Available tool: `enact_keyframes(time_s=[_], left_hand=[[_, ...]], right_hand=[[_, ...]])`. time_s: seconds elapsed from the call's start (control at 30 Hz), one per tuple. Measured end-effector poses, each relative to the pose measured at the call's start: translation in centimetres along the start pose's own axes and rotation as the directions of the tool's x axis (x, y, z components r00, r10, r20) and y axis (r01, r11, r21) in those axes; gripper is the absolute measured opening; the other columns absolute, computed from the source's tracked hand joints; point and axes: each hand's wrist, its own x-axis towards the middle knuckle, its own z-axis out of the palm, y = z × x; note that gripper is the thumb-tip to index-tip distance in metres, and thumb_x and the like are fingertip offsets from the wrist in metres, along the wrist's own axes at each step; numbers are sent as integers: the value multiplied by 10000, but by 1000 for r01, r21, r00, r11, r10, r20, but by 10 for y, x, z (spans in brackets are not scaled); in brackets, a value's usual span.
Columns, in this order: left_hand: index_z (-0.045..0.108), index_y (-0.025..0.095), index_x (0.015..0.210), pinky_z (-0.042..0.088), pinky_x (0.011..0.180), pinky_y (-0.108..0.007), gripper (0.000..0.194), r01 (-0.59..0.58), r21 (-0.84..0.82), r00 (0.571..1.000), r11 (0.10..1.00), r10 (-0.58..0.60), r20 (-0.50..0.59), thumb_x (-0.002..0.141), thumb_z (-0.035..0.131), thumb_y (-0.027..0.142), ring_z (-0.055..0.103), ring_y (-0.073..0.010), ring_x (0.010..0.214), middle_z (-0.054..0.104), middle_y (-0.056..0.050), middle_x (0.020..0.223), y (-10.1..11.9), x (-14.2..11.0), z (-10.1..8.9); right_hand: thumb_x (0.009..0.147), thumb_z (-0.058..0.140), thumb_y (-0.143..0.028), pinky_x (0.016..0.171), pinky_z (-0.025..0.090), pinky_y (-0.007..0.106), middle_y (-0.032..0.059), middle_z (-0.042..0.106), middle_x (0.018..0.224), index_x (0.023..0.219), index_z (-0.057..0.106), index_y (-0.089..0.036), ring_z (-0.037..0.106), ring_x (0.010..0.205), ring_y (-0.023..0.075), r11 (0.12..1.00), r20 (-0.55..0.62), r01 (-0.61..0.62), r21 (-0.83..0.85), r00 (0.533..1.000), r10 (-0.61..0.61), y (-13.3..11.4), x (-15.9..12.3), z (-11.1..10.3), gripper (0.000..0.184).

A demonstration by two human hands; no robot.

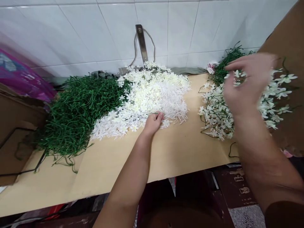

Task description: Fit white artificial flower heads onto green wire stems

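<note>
My left hand [154, 122] rests at the near edge of a heap of loose white plastic flowers [152, 95], fingers curled in a pinch on something I cannot make out. My right hand [247, 84] hovers blurred above a pile of finished green stems with white flowers [215, 110] on the right, its fingers bent and partly spread. A large heap of bare green plastic stems [78, 107] lies left of the white flowers.
Everything lies on a tan board table [180, 152] against a white tiled wall. A metal bracket [142, 42] stands at the wall. A brown cardboard box [14, 126] with a purple bag [21, 76] is at left, cardboard [289, 41] at right.
</note>
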Motion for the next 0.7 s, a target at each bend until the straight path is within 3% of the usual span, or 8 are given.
enact_keyframes(time_s=[0.03,0.07,0.13,0.2,0.3,0.47,0.7], left_hand=[[533,172,611,321,557,-251,372,-15,22,1000,1000,15,-2,865,443,428,381,-93,509,455,28,584,0,-1,0],[532,172,612,328,566,-254,370,-28,38,1000,999,28,-6,870,436,419,388,-94,513,463,25,591,1,-2,-1],[533,173,611,343,585,-257,359,-52,58,998,997,54,-23,877,429,392,410,-99,529,477,19,599,1,-2,-3],[533,176,608,358,607,-256,344,-79,78,995,994,83,-51,877,423,359,441,-107,559,489,12,603,0,-1,-5],[531,183,612,361,616,-257,338,-98,120,992,988,107,-67,876,417,360,460,-117,572,475,15,578,0,2,-5],[535,190,633,351,600,-264,350,-70,169,997,983,75,-20,877,408,406,472,-127,560,485,16,561,2,3,-2],[529,188,606,367,601,-253,359,-100,180,995,978,104,-11,872,414,398,497,-119,565,533,9,590,0,2,-1]], right_hand=[[817,471,-192,1024,344,497,150,581,1057,1049,586,-163,494,1113,308,1000,-3,25,9,1000,-25,-16,-1,19,261],[817,507,-228,989,394,495,148,596,1062,1048,604,-155,511,1107,310,999,61,41,9,997,-41,-29,-2,36,261],[810,551,-271,988,390,551,150,589,1123,1079,608,-157,496,1136,331,998,114,16,-67,993,-8,-40,-1,60,298],[798,589,-309,1022,331,605,168,551,1216,1096,613,-159,420,1222,367,982,102,-38,-185,993,58,-31,-2,67,334],[789,610,-355,1048,238,654,182,502,1296,1105,628,-168,320,1285,400,918,26,-169,-358,981,190,6,-10,52,366],[825,540,-407,1039,235,635,194,505,1249,1071,657,-138,327,1260,406,795,-27,-340,-503,925,379,59,-50,22,383],[872,456,-452,1017,327,521,213,496,1279,1134,660,-110,397,1203,378,807,45,-313,-502,922,385,61,-110,16,476]])
